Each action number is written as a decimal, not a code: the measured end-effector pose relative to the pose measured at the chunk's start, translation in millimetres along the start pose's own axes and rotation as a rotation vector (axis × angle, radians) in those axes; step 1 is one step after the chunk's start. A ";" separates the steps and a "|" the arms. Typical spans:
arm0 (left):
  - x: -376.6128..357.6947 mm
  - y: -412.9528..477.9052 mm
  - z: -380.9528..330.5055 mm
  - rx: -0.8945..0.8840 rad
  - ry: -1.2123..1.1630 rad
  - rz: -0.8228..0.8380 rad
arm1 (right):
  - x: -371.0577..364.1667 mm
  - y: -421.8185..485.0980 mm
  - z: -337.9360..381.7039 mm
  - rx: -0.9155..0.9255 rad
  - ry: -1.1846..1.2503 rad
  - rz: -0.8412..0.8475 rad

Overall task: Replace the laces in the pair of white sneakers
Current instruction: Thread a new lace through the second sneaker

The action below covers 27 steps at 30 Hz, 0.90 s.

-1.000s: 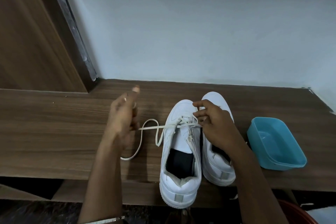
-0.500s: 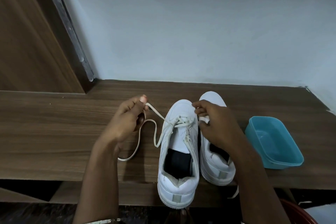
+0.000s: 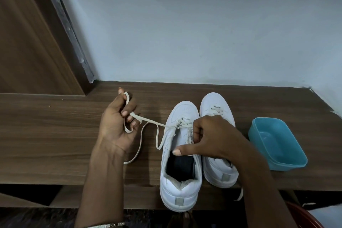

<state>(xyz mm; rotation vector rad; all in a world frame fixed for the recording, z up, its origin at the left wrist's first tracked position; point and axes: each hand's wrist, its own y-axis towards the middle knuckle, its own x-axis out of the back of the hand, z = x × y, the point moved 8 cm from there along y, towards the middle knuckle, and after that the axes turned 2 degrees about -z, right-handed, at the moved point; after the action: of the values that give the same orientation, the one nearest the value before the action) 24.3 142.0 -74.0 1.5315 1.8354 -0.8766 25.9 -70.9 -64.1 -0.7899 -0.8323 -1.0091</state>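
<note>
Left hand fingers curl round lace; right hand pinches nearer sneaker eyestay. Only toe eyelets laced; most remains.

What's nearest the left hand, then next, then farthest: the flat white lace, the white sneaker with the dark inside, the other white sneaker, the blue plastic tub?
1. The flat white lace, wrapped in the left hand.
2. The white sneaker with the dark inside, just right of it.
3. The other white sneaker, further right.
4. The blue plastic tub, far right.
</note>
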 end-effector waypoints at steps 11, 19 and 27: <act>4.0 -9.0 -20.4 -0.203 0.926 -0.152 | -10.7 7.0 -0.1 0.121 0.098 0.017; -3.7 -3.9 18.2 -0.040 1.702 0.145 | -7.5 7.0 -8.4 0.134 0.192 0.011; -6.3 -3.6 20.8 -0.085 1.461 0.087 | -9.8 7.3 -8.4 0.119 0.234 0.035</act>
<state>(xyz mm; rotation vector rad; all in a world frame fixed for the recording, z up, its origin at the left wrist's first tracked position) 22.3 121.3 -81.4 2.4092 2.5362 0.6447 31.5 -72.0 -77.8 -0.5703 -0.6681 -0.9903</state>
